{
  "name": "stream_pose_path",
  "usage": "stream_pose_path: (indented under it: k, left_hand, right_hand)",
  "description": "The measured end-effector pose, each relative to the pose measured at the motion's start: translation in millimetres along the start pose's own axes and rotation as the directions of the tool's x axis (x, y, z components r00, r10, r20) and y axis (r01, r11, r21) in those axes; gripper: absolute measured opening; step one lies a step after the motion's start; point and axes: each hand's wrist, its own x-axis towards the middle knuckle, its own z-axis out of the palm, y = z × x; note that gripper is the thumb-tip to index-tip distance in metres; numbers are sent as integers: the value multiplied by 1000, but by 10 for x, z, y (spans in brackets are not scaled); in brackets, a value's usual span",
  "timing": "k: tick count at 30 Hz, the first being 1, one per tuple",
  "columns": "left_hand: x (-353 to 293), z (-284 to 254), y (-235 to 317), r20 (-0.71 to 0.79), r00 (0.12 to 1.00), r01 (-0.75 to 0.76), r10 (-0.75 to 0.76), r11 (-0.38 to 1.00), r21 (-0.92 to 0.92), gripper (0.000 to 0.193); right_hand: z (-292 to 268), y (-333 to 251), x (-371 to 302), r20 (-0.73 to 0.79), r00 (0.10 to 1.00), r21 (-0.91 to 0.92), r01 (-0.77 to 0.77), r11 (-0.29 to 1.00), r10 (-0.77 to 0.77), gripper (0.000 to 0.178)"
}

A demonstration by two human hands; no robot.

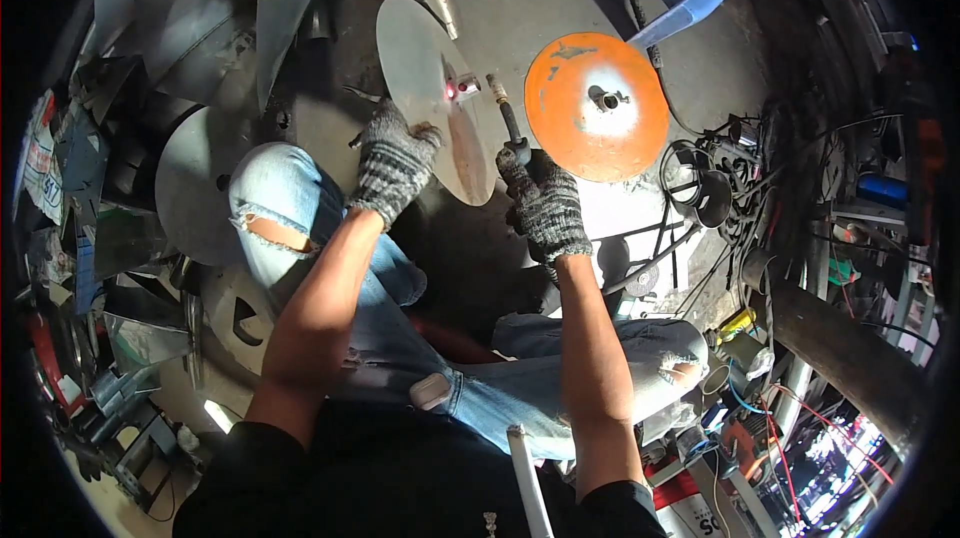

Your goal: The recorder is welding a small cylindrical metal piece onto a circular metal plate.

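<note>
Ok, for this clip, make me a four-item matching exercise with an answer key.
Things
1. Tilted grey disc
2. Orange disc
3. Welding torch
4. Plastic chair

Descriptions
A. Held in the gloved right hand
B. Blue, at the top edge, right of centre
C. Gripped at its edge by the gloved left hand
D. Whitish around its centre

Pairs: 1-C, 2-D, 3-A, 4-B

Smooth grey metal disc (412, 63) with soft sheen, chipped painted orange disc (563, 138), rough-tipped metal tool (508, 118), fuzzy knit gloves (396, 166), smooth blue plastic chair (693, 10), frayed denim jeans (510, 398), matt black cloth shirt (410, 478), glossy sheet-metal pieces (190, 43), matt grey floor (520, 10)
</note>
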Motion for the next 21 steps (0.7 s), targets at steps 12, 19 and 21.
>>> stream_pose_path:
  k: [12, 19, 21]
  left_hand:
    - [426, -196, 136, -217, 971, -55, 101, 976, 209, 50]
    - [449, -203, 172, -223, 968, -67, 117, 974, 216, 48]
    - [436, -195, 204, -214, 973, -43, 90, 976, 213, 48]
  right_hand:
    - [46, 188, 78, 217, 881, -447, 473, 759, -421, 24]
    - [87, 269, 123, 298, 863, -529, 504, 683, -407, 28]
    - [92, 45, 45, 302, 914, -602, 404, 689, -271, 30]
